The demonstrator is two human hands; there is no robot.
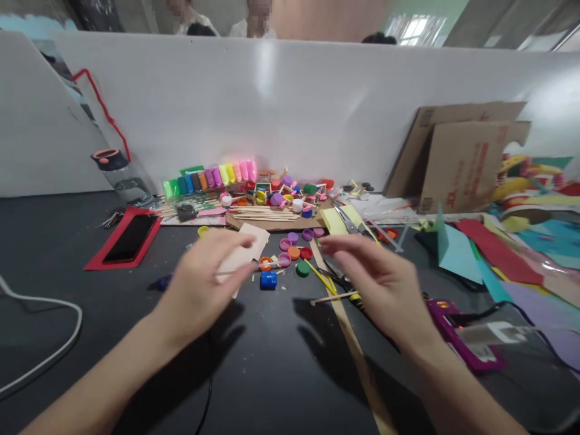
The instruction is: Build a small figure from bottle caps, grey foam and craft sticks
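Observation:
My left hand (203,284) is raised over the dark table at centre left, its thumb and fingers round a thin pale stick (226,272). Behind its fingers shows a cream card (254,238). My right hand (380,278) hovers at centre right with thumb and fingers apart, nothing visible between them. A blue cylinder (268,280) lies between the hands. Just beyond it are several coloured bottle caps, among them a green cap (302,269) and an orange cap (293,253). A wooden stick (335,297) lies beside my right hand, near a long wooden strip (357,356).
A phone (130,238) on red paper and a water bottle (129,181) stand left. Clay packets (211,177) and wooden sticks (265,214) line the back. Scissors (347,219), cardboard (462,166), coloured paper (498,251) and a magenta glue gun (469,338) occupy the right.

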